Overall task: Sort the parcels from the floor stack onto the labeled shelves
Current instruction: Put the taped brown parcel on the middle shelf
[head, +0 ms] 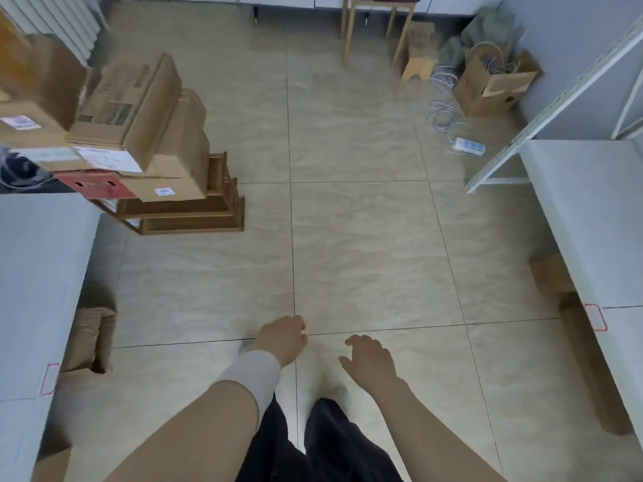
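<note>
in the head view, both our hands are out in front over the pale beige tiled floor (348,238), and neither holds anything. our left hand (283,339), with a grey wrist sleeve (252,375) behind it, is loosely curled with the fingers tucked narrow; our right hand (370,360) is spread, palm down, fingers relaxed and apart.

the stack of brown cardboard parcels (139,133) sits at the far left, well apart from our hands, piled on dark wooden trays (195,213). a red flat box (95,184) lies low in the pile, and white labels show on several faces.

the pale grey shelf surfaces stand on both sides: one near left (38,273), one right (591,210), each with a small red-outlined tag at its edge.

we judge the step in hand is walking to the stack for a parcel. it would go well to take the topmost box first, both hands under opposite edges, and read its label before turning to a shelf, since pulling a lower one could topple the tilted pile.
</note>
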Motion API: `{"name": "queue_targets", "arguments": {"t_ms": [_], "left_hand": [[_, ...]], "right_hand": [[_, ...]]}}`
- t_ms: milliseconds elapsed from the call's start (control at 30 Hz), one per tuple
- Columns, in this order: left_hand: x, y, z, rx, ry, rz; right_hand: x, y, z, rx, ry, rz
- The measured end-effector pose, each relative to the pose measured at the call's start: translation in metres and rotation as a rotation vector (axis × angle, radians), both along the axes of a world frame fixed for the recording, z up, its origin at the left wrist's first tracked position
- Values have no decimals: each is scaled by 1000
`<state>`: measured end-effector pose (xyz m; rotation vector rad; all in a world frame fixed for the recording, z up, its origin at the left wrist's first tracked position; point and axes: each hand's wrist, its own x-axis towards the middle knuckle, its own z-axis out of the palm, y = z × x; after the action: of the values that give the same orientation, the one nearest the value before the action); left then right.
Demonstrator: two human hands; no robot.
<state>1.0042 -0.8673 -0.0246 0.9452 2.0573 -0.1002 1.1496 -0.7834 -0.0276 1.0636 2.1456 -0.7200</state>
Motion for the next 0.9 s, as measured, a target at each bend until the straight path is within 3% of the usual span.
{"name": "queue_targets", "arguments": {"t_ms": [400, 700, 900], "left_hand": [[-191, -94, 11, 125, 23, 479], [-320, -59, 51, 389, 76, 719], [-392, -54, 73, 467, 150, 922]], "right_hand": [[-223, -41, 14, -5, 116, 214], [-378, -15, 49, -54, 322, 200], [-476, 11, 78, -110, 458, 181]]}}
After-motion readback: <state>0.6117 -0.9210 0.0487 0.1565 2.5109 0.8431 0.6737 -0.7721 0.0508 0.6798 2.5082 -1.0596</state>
